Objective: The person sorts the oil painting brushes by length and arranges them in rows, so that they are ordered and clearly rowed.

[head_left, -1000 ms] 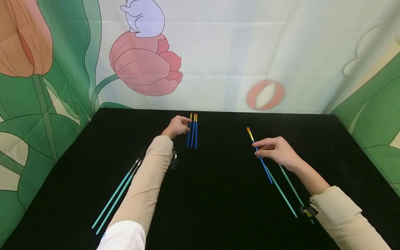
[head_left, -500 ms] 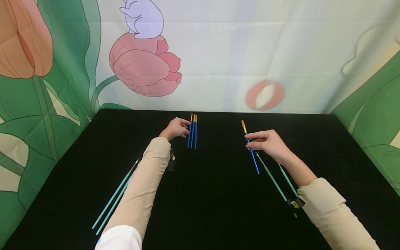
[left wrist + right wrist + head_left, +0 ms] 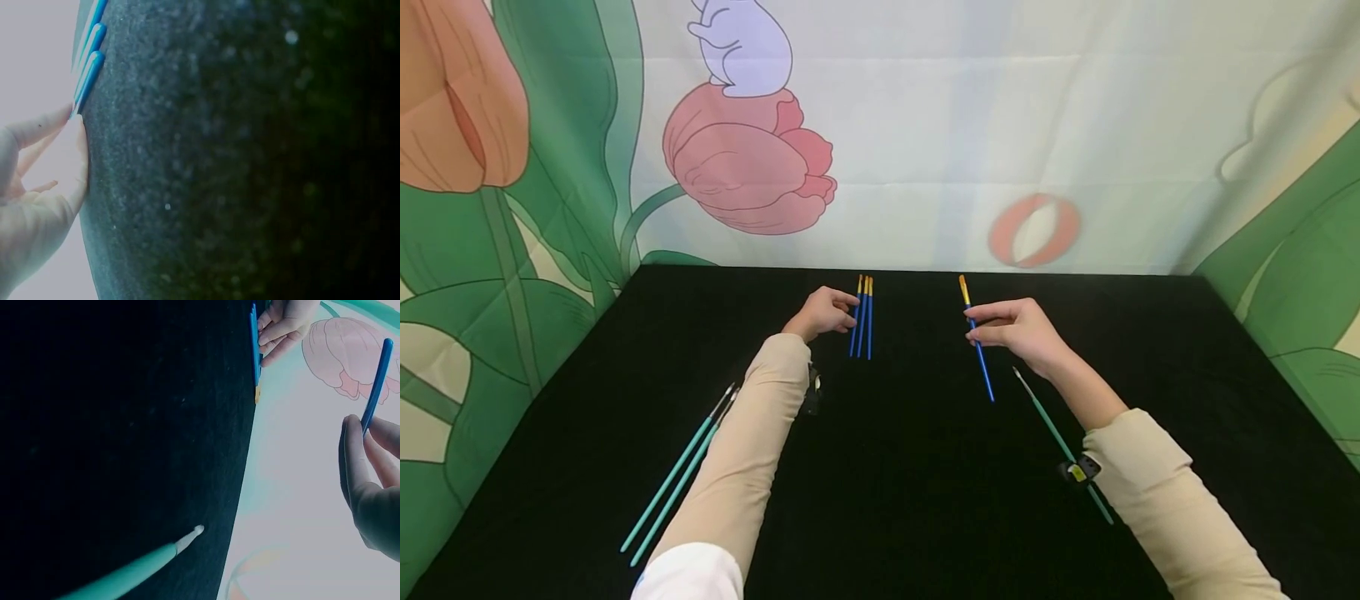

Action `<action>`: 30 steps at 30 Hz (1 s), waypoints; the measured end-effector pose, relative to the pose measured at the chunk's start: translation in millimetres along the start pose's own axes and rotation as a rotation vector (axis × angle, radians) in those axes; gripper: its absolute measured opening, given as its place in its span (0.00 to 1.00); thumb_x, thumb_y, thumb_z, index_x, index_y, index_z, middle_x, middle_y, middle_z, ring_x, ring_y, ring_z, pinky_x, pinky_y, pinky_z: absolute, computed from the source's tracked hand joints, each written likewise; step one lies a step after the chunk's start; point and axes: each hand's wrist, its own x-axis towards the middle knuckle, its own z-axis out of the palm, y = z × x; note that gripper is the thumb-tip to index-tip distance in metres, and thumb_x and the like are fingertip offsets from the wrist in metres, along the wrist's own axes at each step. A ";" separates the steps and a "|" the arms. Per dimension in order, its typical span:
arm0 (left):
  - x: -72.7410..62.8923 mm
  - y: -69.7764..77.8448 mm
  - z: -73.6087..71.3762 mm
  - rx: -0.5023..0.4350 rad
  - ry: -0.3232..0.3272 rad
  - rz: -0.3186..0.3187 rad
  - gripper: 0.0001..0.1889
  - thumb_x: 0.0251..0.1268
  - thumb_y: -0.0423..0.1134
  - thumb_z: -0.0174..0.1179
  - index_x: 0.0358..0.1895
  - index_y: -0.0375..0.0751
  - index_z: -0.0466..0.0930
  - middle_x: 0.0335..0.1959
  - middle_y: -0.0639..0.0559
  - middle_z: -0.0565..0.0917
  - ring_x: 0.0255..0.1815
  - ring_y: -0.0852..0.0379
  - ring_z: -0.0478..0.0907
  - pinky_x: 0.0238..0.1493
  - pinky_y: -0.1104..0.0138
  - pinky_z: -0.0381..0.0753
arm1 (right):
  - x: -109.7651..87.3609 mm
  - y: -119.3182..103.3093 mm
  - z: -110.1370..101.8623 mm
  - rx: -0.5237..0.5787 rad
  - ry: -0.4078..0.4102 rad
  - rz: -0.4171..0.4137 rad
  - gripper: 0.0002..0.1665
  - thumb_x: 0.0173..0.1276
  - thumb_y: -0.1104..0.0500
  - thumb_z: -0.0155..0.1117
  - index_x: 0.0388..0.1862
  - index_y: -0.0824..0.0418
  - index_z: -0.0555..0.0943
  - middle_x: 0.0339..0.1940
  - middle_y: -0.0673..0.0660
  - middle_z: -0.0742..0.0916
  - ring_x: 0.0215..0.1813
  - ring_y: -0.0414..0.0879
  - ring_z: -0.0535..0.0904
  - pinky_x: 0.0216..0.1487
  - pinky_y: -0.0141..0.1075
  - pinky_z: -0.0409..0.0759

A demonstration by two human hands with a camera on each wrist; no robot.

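Observation:
My right hand (image 3: 1028, 335) pinches a blue paintbrush (image 3: 983, 367) with a gold ferrule, its orange bristles pointing to the back. In the right wrist view the handle (image 3: 379, 378) of that brush stands out past the fingertips. At the back of the table, left of centre, three similar blue paintbrushes lie side by side, bristles away from me. My left hand (image 3: 824, 313) pinches the leftmost blue paintbrush (image 3: 853, 340) between thumb and forefinger. The left wrist view shows the ends of these blue handles (image 3: 90, 74) beyond the fingertips.
Two teal paintbrushes (image 3: 676, 473) lie slanted at the left, partly beside my left sleeve. Another teal paintbrush (image 3: 1054, 432) lies at the right, crossed by my right wrist camera. A printed curtain (image 3: 917, 150) hangs behind the black tabletop (image 3: 895, 483).
My right hand has carried its blue paintbrush left and toward the back, from over the right teal paintbrushes. My right sleeve now hides one teal paintbrush. The left hand stays at the blue paintbrushes.

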 end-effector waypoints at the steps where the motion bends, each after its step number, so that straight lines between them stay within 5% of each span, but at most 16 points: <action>1: -0.4 0.5 0.4 0.005 0.000 -0.003 0.22 0.67 0.20 0.65 0.64 0.26 0.81 0.55 0.31 0.80 0.46 0.44 0.86 0.49 0.60 0.88 | 1.2 -0.1 1.0 0.002 0.003 -0.001 0.21 0.74 0.76 0.62 0.63 0.86 0.76 0.54 0.74 0.87 0.41 0.34 0.88 0.52 0.33 0.86; 12: -20.8 16.5 4.8 0.040 0.017 -0.032 0.22 0.74 0.21 0.60 0.69 0.24 0.76 0.63 0.27 0.75 0.52 0.43 0.82 0.58 0.57 0.85 | 16.6 1.6 11.6 0.054 0.037 0.013 0.22 0.73 0.77 0.63 0.64 0.86 0.76 0.48 0.67 0.90 0.38 0.35 0.88 0.52 0.34 0.86; 20: -20.4 17.7 4.8 0.038 0.022 -0.040 0.22 0.74 0.20 0.60 0.69 0.24 0.76 0.64 0.27 0.74 0.54 0.41 0.81 0.60 0.56 0.84 | 30.3 5.4 19.9 0.069 0.057 0.026 0.23 0.74 0.77 0.62 0.66 0.85 0.75 0.61 0.79 0.82 0.40 0.36 0.88 0.54 0.36 0.86; 30: -20.3 16.7 7.0 0.051 0.032 -0.053 0.22 0.74 0.21 0.60 0.69 0.26 0.78 0.65 0.27 0.74 0.55 0.41 0.80 0.61 0.56 0.83 | 44.1 10.9 33.2 0.078 0.063 0.058 0.24 0.75 0.77 0.61 0.67 0.84 0.74 0.64 0.80 0.80 0.40 0.35 0.87 0.57 0.38 0.85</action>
